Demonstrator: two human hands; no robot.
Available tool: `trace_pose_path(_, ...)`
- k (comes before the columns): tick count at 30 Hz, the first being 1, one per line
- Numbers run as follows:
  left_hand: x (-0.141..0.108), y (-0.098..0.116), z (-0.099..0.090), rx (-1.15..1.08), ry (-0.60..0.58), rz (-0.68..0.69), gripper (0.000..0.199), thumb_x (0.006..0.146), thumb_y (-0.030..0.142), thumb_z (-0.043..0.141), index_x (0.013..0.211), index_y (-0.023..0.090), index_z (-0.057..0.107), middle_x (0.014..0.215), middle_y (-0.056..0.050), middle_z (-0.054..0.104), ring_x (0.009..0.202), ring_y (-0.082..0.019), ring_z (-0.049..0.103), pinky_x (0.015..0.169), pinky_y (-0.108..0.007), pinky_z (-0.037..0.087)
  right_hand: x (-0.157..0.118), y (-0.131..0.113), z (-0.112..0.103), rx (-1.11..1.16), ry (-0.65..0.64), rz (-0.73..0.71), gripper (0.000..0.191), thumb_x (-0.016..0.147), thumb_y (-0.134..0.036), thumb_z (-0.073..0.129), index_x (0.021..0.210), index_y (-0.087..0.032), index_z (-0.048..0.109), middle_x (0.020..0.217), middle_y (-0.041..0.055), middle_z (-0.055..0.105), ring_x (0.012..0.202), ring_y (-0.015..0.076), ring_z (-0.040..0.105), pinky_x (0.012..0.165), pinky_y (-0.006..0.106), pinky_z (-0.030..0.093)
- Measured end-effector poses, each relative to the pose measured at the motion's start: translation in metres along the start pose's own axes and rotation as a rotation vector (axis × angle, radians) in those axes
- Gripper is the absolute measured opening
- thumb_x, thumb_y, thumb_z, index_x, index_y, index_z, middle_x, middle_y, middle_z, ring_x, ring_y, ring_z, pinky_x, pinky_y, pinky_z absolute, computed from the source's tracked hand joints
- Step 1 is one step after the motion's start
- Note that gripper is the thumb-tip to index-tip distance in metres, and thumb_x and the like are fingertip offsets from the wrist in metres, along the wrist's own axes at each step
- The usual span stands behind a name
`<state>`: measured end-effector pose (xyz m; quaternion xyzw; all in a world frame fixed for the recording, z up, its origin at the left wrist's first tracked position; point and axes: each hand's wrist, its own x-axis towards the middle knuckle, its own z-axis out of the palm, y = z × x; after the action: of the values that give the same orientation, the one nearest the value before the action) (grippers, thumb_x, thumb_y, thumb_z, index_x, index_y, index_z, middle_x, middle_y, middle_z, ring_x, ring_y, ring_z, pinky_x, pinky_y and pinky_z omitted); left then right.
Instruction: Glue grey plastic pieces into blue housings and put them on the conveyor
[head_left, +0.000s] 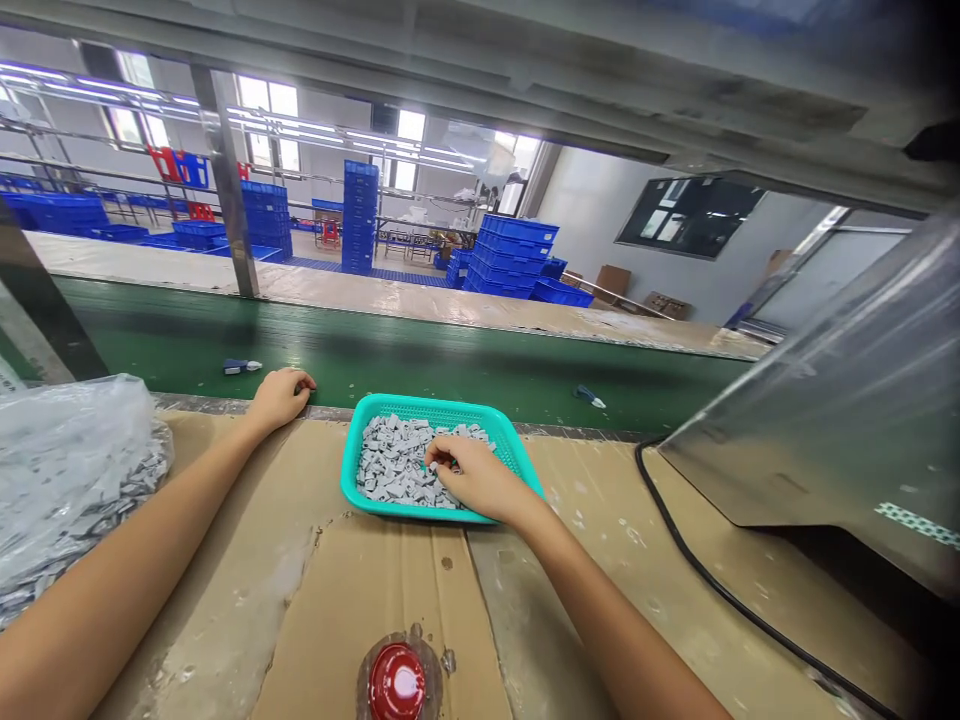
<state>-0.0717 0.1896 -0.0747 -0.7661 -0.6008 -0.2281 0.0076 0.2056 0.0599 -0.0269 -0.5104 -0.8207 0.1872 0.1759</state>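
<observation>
Right here, the right hand (476, 478) is seen dipped into the teal mesh plastic tray (431, 405), its fingers (441, 452) drawn into a narrow pinch on a heap of small grey parts (390, 462). One part is shown at the fingertips, though whether it is truly gripped cannot be told from this view. Beyond the tray and off to its left, the left hand (281, 398) is curled on the edge of the green conveyor belt (390, 365); the fingers hide the palm, so anything held there cannot be ruled out.

The tray is set on a cardboard sheet (360, 570), its far rim just short of the belt. Left of the tray lies a clear plastic bag (67, 450) of more grey parts, and nearer the camera than the tray sits a red domed button (396, 682). Two small blue-and-white items (242, 366) are carried on the belt beyond the tray.

The risks are plain: a knock to the tray could tip parts onto the moving belt, a slack pinch could drop a piece, and a bumped button could cause an unwanted stop.
</observation>
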Motion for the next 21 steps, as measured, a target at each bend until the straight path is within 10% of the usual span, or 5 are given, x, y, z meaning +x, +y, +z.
trace_pose_path(14,0.000,0.001,-0.001,0.064,-0.020,-0.010,0.030,0.069,0.023,0.037,0.085,0.018,0.062,0.084,-0.007,0.061,0.082,-0.020,0.055,0.073,-0.028,0.041,0.001,0.003,0.001,0.536,0.138,0.015,0.016,0.060,-0.003,0.049,0.061,-0.017,0.056,0.060,-0.0015,0.054,0.058,0.0117,0.045,0.059,0.026,0.036)
trace_pose_path(21,-0.001,-0.001,-0.003,0.092,-0.072,-0.037,0.033,0.068,0.026,0.039,0.089,0.014,0.061,0.081,-0.005,0.060,0.076,-0.018,0.052,0.070,-0.026,0.040,-0.008,0.010,-0.058,1.010,0.539,0.114,0.009,0.079,-0.021,0.038,0.074,-0.022,0.046,0.077,0.0006,0.055,0.075,0.0112,0.054,0.072,0.029,0.048)
